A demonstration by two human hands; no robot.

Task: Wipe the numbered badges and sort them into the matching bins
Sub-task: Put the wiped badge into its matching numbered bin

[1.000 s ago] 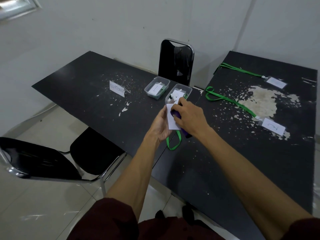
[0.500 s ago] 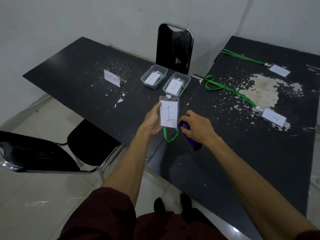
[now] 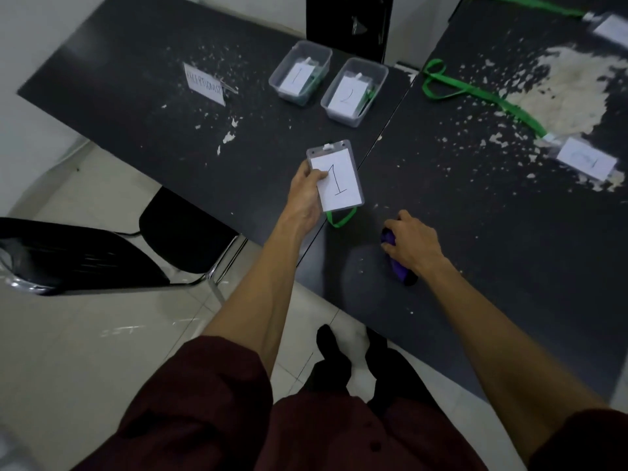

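Grip, left hand (image 3: 306,195): badge 1 (image 3: 336,180) pinched by its edge, held above tabletop (image 3: 153,113). Grip, right hand (image 3: 413,243): cloth (image 3: 398,268) clasped on tabletop. Advised: number to be matched to bin 1 (image 3: 314,46); lanyard (image 3: 339,220) to be tucked inside.

Purple cloth (image 3: 396,263): mostly covered by the right hand (image 3: 413,244) gripping it; only its two ends show.
Green lanyard (image 3: 339,220): one short loop shows below the badge marked 1 (image 3: 336,180); the rest is hidden.
Left hand (image 3: 304,198): fingers out of sight behind that badge.
Far badge (image 3: 611,27) on the right counter (image 3: 475,232): cut by the picture's edge, number unreadable.
Sign (image 3: 205,83): lettering blurred.
Chair (image 3: 350,22): cut by the top edge.
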